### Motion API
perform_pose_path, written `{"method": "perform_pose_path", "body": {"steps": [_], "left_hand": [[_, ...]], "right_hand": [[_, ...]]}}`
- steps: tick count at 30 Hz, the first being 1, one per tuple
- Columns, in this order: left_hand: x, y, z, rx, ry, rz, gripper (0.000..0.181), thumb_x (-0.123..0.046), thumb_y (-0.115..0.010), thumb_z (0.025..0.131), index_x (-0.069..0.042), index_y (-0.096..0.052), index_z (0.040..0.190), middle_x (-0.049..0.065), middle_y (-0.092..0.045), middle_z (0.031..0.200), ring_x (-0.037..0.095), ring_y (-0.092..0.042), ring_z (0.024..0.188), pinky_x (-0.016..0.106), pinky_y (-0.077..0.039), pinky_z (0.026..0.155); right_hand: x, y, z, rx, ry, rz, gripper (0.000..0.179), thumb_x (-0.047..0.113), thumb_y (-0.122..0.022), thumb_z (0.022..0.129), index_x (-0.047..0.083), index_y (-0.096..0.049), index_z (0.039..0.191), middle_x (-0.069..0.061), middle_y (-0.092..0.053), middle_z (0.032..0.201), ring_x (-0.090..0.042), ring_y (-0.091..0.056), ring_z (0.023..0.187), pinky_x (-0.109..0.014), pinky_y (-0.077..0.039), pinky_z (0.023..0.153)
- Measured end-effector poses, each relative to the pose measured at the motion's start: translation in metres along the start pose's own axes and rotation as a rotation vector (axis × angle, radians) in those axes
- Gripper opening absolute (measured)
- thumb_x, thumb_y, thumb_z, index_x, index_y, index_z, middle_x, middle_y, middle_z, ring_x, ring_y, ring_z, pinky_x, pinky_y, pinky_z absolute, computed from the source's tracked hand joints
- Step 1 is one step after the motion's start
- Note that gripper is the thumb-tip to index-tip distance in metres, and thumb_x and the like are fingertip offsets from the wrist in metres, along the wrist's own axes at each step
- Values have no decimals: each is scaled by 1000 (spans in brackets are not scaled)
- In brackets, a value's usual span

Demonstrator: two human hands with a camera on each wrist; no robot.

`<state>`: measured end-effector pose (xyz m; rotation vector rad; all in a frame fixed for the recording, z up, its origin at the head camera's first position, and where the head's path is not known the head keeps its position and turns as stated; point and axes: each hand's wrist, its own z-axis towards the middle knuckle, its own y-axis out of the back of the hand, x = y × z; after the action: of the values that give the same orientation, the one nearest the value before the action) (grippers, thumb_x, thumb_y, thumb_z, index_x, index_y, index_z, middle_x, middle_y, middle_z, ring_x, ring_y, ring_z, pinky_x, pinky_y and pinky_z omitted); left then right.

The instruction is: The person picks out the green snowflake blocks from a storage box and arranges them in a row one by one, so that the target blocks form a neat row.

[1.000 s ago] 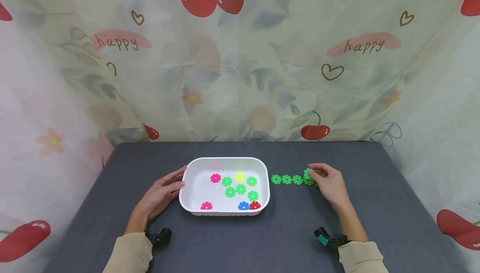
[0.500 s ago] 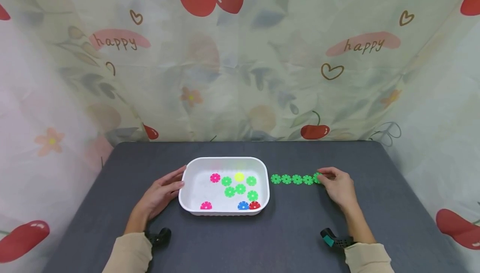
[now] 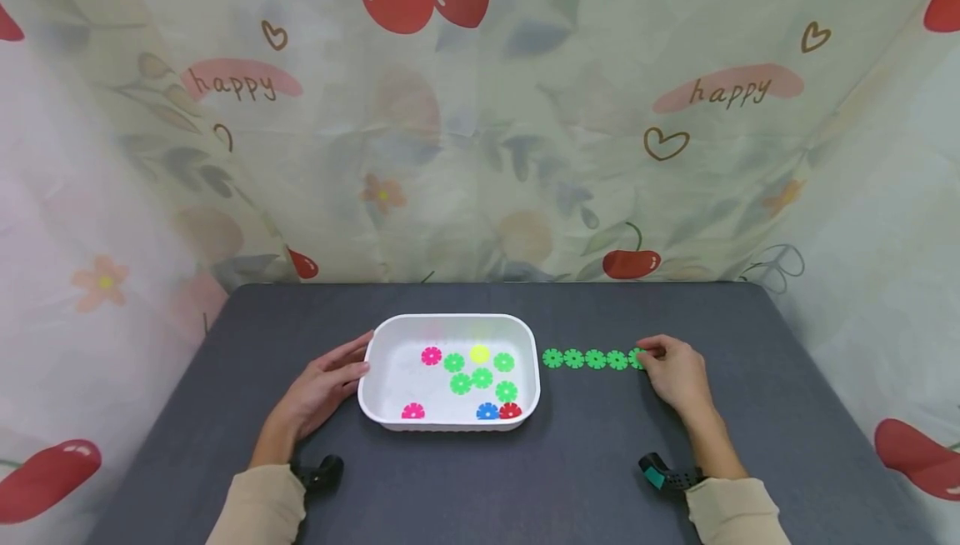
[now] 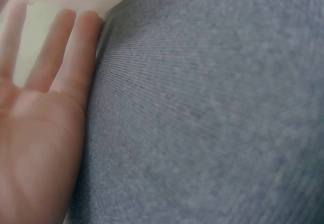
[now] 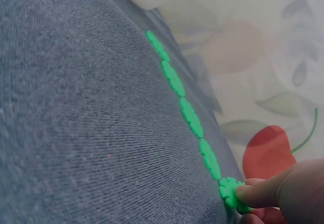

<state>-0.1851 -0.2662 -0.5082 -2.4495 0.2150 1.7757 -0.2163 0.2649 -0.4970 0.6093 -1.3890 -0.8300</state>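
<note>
My right hand (image 3: 677, 372) pinches a green notched snowflake disc (image 5: 229, 189) between thumb and fingers at the right end of a row. In the right wrist view this disc is tilted up, its edge right at the neighbouring disc. The other green discs (image 3: 573, 358) lie flat in a straight line on the table, running from beside the tray. A white plastic tray (image 3: 450, 426) holds several loose discs. Against the tray's left side, my left hand (image 3: 318, 391) rests with extended fingers (image 4: 81, 57) touching its wall.
Inside the tray are green discs (image 3: 482, 377), pink ones (image 3: 431, 356), a yellow disc (image 3: 479, 354), a blue disc (image 3: 487, 411) and a red disc (image 3: 510, 411). A dark grey cloth covers the table (image 3: 480, 487). A patterned curtain (image 3: 480, 195) hangs behind it.
My right hand has carried its green disc from over the fourth disc to the right end of the row, then slightly down into line. The left hand and the tray have stayed put.
</note>
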Motion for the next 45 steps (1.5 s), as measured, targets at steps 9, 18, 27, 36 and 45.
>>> {"method": "perform_pose_path", "body": {"steps": [9, 18, 27, 36, 45], "left_hand": [[0, 0, 1, -1, -9, 4, 70, -27, -70, 97, -23, -37, 159, 7, -36, 166, 13, -48, 141, 32, -45, 117], [0, 0, 0, -5, 2, 5, 71, -30, -71, 97, -24, -37, 159, 6, -36, 166, 14, -47, 143, 38, -42, 120], [0, 0, 0, 7, 0, 15, 71, -30, -70, 97, -25, -36, 160, 6, -35, 166, 20, -42, 147, 42, -38, 122], [0, 1, -1, 14, -7, 13, 71, -29, -69, 98, -25, -36, 160, 6, -35, 166, 11, -48, 141, 35, -43, 119], [0, 0, -2, 2, 2, 18, 71, -30, -70, 97, -25, -36, 160, 6, -35, 166, 23, -40, 150, 44, -36, 124]], "right_hand": [[3, -5, -2, -56, 73, -54, 21, 9, -69, 94, -4, -74, 110, -25, -67, 105, -38, -61, 97, -52, -49, 82], [13, 3, -4, -144, 117, -73, 33, 17, -63, 100, -4, -64, 126, -31, -59, 122, -51, -51, 113, -64, -43, 93], [30, 14, -2, -113, 131, -165, 55, 39, -58, 104, 1, -51, 144, -29, -45, 146, -56, -38, 131, -74, -37, 98], [51, 16, 3, -48, 158, -176, 71, 54, -53, 102, 5, -41, 152, -30, -28, 161, -59, -19, 148, -78, -18, 115], [70, 11, 7, 28, 167, -184, 81, 64, -48, 100, 10, -32, 159, -27, -14, 167, -58, -6, 152, -82, -5, 115]]}}
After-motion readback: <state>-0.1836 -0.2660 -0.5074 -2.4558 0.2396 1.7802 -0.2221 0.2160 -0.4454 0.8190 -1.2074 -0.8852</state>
